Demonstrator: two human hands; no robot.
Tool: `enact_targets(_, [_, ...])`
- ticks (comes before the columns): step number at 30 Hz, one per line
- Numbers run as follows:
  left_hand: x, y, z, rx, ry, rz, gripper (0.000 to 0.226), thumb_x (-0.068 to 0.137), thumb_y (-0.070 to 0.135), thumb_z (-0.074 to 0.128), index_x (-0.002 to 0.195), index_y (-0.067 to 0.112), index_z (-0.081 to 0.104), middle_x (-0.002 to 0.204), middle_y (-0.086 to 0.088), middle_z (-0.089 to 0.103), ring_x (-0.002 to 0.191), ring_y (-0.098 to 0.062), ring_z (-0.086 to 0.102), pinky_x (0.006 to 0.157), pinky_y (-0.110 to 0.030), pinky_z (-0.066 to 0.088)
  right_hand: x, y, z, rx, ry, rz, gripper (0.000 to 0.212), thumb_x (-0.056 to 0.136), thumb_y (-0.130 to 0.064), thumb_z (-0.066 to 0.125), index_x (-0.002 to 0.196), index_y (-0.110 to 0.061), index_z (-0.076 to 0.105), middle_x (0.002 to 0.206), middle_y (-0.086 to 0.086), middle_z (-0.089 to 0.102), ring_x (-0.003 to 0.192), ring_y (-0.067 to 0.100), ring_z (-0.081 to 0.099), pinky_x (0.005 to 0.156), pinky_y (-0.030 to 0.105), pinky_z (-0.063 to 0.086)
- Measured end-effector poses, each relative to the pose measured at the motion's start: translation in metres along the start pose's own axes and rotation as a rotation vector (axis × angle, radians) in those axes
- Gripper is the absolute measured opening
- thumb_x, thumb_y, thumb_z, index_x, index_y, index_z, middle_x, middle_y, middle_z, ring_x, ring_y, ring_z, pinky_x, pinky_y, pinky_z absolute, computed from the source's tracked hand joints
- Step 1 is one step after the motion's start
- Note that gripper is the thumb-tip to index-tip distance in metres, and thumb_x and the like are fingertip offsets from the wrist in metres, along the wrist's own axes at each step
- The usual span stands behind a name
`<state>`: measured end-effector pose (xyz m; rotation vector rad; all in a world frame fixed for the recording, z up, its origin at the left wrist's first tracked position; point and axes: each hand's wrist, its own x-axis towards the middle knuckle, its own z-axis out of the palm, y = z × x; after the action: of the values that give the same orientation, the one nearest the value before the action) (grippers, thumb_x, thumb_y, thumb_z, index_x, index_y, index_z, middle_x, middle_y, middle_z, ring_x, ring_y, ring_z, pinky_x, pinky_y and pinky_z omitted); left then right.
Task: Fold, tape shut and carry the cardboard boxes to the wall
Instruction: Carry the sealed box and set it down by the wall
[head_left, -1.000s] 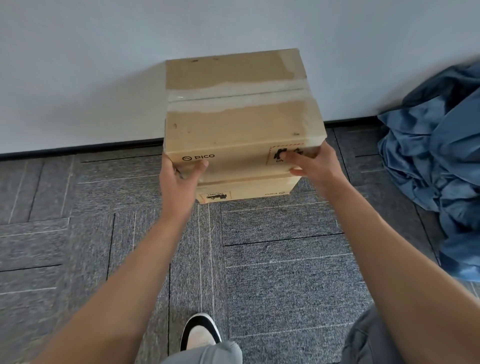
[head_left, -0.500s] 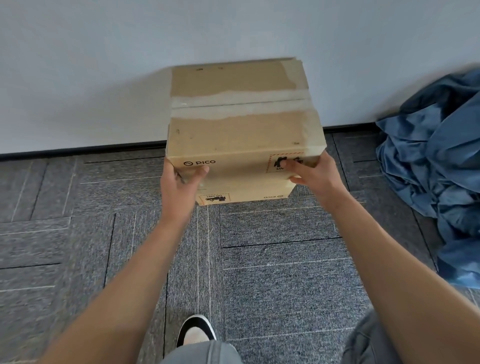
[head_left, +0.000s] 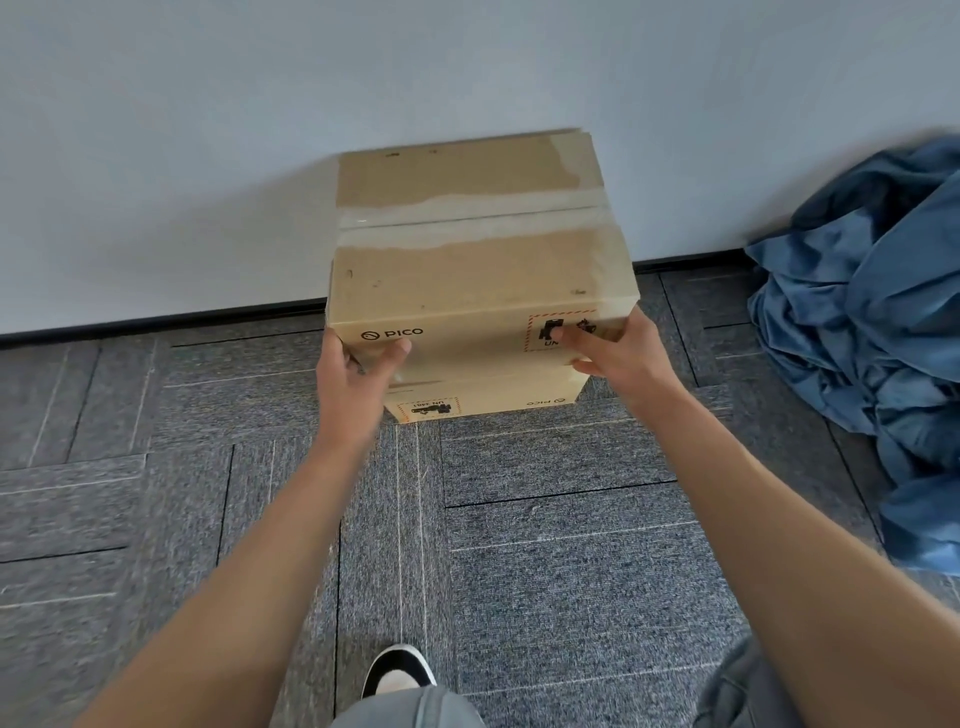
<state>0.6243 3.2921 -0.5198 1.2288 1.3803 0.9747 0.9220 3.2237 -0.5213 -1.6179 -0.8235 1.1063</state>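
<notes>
Cardboard box (head_left: 478, 270), taped shut along the seam of its top flaps with a strip of clear tape (head_left: 467, 221), held in front of the white wall (head_left: 260, 130) above a second box (head_left: 488, 397). The upper box bears the printed word "PICO" on its near face and a red-bordered label at the near right corner. Only the near face of the lower box shows beneath it, with its print upside down; whether the two boxes touch cannot be told. The lower box stands on the grey carpet floor (head_left: 545, 545), close to the black skirting (head_left: 156, 317) at the foot of the wall.

Left hand (head_left: 353, 384) grips the near left lower corner of the upper box, thumb pressed on the near face just under the "PICO" print, fingers curled round the left side and out of sight. Right hand (head_left: 618, 358) grips the near right lower corner, thumb laid across the red-bordered label, fingers wrapped round the right side.

Heap of blue cloth (head_left: 872, 322) lies on the floor against the wall, to the right and well apart from the boxes. A black-and-white shoe (head_left: 397, 673) and grey trouser legs show at the lower edge.
</notes>
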Motion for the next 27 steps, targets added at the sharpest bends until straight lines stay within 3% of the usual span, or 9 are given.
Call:
enact_targets(3, [0.000, 0.002, 0.001, -0.004, -0.007, -0.001, 0.057, 0.085, 0.029, 0.084, 0.132, 0.038, 0.053, 0.115, 0.020, 0.072, 0.111, -0.007, 0.070, 0.098, -0.042, 0.059, 0.001, 0.000, 0.000, -0.002, 0.006, 0.012, 0.076, 0.060, -0.048, 0.097, 0.125, -0.028, 0.062, 0.111, -0.001, 0.078, 0.106, 0.020, 0.074, 0.090, 0.051, 0.063])
enact_targets(8, [-0.002, 0.002, 0.001, 0.023, -0.007, 0.012, 0.065, 0.084, 0.032, 0.084, 0.140, 0.029, 0.051, 0.119, 0.014, 0.071, 0.112, -0.013, 0.070, 0.102, -0.044, 0.056, -0.001, -0.001, -0.001, -0.026, -0.002, 0.018, 0.068, 0.069, -0.039, 0.097, 0.126, -0.027, 0.062, 0.112, -0.001, 0.078, 0.107, 0.020, 0.074, 0.092, 0.051, 0.062])
enact_targets(11, [-0.004, 0.002, 0.002, 0.024, 0.006, 0.002, 0.062, 0.084, 0.030, 0.084, 0.136, 0.033, 0.051, 0.120, 0.013, 0.070, 0.113, -0.010, 0.068, 0.103, -0.043, 0.056, -0.002, -0.003, -0.002, -0.025, 0.006, 0.030, 0.063, 0.069, -0.036, 0.096, 0.122, -0.028, 0.062, 0.110, 0.000, 0.078, 0.106, 0.020, 0.074, 0.092, 0.051, 0.062])
enact_targets(20, [-0.004, -0.002, 0.002, 0.045, 0.001, -0.021, 0.063, 0.081, 0.038, 0.085, 0.133, 0.045, 0.050, 0.120, 0.016, 0.070, 0.114, -0.014, 0.069, 0.102, -0.047, 0.056, -0.004, -0.007, -0.001, -0.057, 0.041, 0.074, 0.083, 0.051, -0.057, 0.098, 0.120, -0.030, 0.061, 0.114, 0.003, 0.076, 0.107, 0.022, 0.074, 0.090, 0.048, 0.063])
enact_targets(24, [-0.006, 0.005, -0.003, 0.165, -0.033, -0.063, 0.084, 0.079, 0.048, 0.084, 0.149, 0.037, 0.039, 0.129, 0.014, 0.065, 0.119, -0.010, 0.064, 0.109, -0.047, 0.050, -0.013, -0.009, 0.005, -0.171, 0.096, 0.113, 0.061, 0.075, -0.043, 0.092, 0.126, -0.028, 0.060, 0.112, -0.005, 0.073, 0.105, 0.013, 0.068, 0.085, 0.032, 0.056])
enact_targets(27, [-0.023, 0.030, -0.010, 0.443, -0.110, -0.219, 0.112, 0.081, 0.059, 0.077, 0.164, 0.027, 0.009, 0.152, -0.002, 0.049, 0.134, -0.020, 0.053, 0.117, -0.054, 0.041, -0.043, -0.024, 0.007, -0.301, 0.183, 0.221, 0.057, 0.091, -0.040, 0.079, 0.139, -0.021, 0.057, 0.123, -0.010, 0.067, 0.113, 0.013, 0.063, 0.097, 0.037, 0.051])
